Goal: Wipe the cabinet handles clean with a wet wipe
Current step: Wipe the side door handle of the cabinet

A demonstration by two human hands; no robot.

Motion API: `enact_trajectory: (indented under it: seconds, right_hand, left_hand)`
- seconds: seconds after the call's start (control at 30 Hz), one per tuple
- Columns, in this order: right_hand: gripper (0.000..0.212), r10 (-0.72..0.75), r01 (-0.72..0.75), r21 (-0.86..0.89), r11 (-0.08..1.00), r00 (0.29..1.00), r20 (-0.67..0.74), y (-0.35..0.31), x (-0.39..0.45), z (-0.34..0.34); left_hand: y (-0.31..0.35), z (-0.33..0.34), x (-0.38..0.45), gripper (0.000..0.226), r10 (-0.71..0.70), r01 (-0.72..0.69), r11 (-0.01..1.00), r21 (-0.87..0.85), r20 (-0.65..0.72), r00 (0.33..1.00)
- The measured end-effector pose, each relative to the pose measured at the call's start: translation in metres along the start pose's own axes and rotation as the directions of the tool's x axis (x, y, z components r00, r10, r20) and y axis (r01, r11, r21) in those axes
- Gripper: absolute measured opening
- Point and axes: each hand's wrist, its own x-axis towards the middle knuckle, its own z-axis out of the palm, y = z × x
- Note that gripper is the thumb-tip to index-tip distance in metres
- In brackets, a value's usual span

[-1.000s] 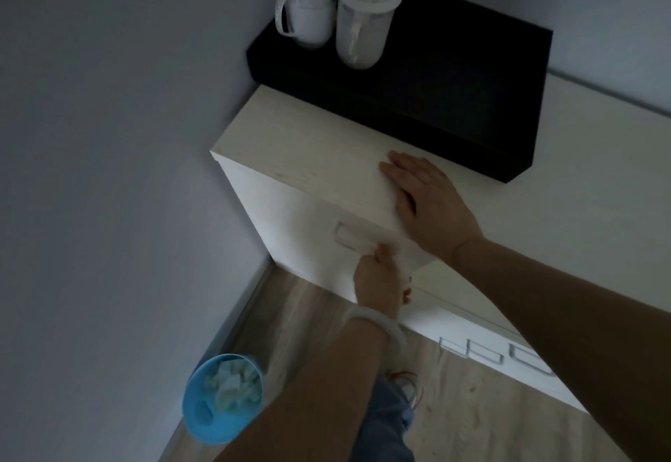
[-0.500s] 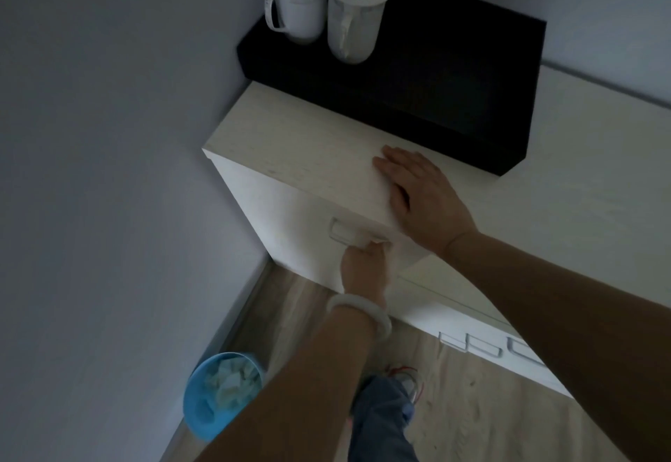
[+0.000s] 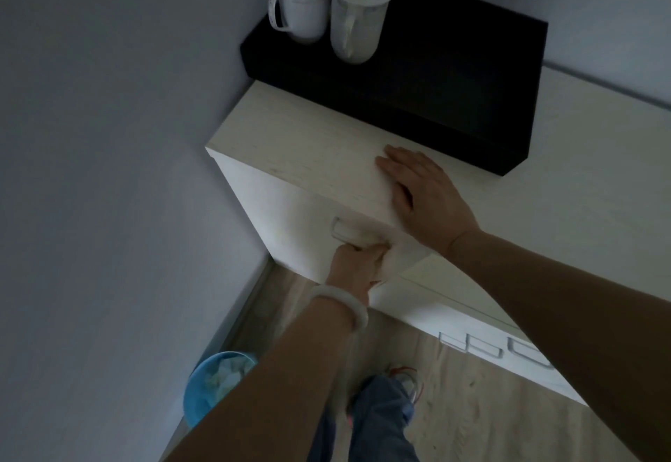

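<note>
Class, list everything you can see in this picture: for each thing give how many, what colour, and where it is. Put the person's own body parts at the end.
cabinet: one, pale wood, against the wall corner
handle: one, pale, on the cabinet front under the left hand
lower handles: three, pale, on the low unit to the right
black box: one, black, on the cabinet top at the back
lidded cups: two, whitish, on the black box near the corner
bin: one, blue, on the floor by the wall, pale scraps inside
floor: one, light wood
bracelet: one, white, on the left wrist
left hand: at the handle; the wipe cannot be made out
right hand: flat on the cabinet's top edge
</note>
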Motion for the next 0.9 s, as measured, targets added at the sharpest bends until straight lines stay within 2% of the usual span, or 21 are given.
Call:
enact_trajectory:
  seconds: [0.1,0.2,0.27,0.33,0.47,0.63,0.7,0.8,0.9]
  right_hand:
    - [0.044,0.01,-0.01,-0.002,1.0,1.0,0.013,0.0,0.0,-0.001]
    - [0.044,0.004,-0.004,-0.004,1.0,1.0,0.013,0.0,0.0,-0.001]
    - [0.045,0.001,-0.001,-0.007,1.0,1.0,0.014,0.0,0.0,-0.001]
    - [0.045,0.016,-0.015,-0.015,1.0,1.0,0.025,-0.001,0.0,-0.001]
    - [0.045,0.015,-0.014,-0.013,1.0,1.0,0.024,-0.001,-0.001,-0.002]
    - [0.045,0.013,-0.012,-0.009,1.0,1.0,0.026,0.0,-0.001,-0.001]
    - [0.045,0.015,-0.014,-0.013,1.0,1.0,0.023,-0.001,-0.001,-0.001]
    - [0.044,0.013,-0.013,-0.016,1.0,1.0,0.017,-0.002,-0.001,-0.002]
    - [0.044,0.01,-0.01,-0.012,1.0,1.0,0.02,0.001,0.0,0.0]
  left_hand:
    - [0.014,-0.024,0.006,0.015,0.075,-0.071,0.987,0.141,-0.023,0.997]
    - [0.028,-0.049,0.012,0.017,0.152,-0.133,0.983,0.129,-0.149,0.977]
    - [0.025,-0.045,0.013,0.018,0.206,-0.176,0.973,0.15,-0.224,0.952]
    - [0.012,-0.029,0.009,0.019,0.257,-0.206,0.953,0.22,-0.233,0.938]
    - [-0.004,-0.014,0.004,0.026,0.239,-0.195,0.944,0.267,-0.142,0.961]
    - [0.013,-0.041,0.01,0.037,0.29,-0.244,0.953,0.181,-0.303,0.908]
    - [0.011,-0.029,0.003,0.033,0.249,-0.201,0.961,0.19,-0.273,0.929]
    - [-0.005,-0.007,-0.006,0.02,0.153,-0.136,0.983,0.126,-0.133,0.979]
    - [0.002,-0.021,0.001,0.025,0.184,-0.158,0.979,0.128,-0.218,0.959]
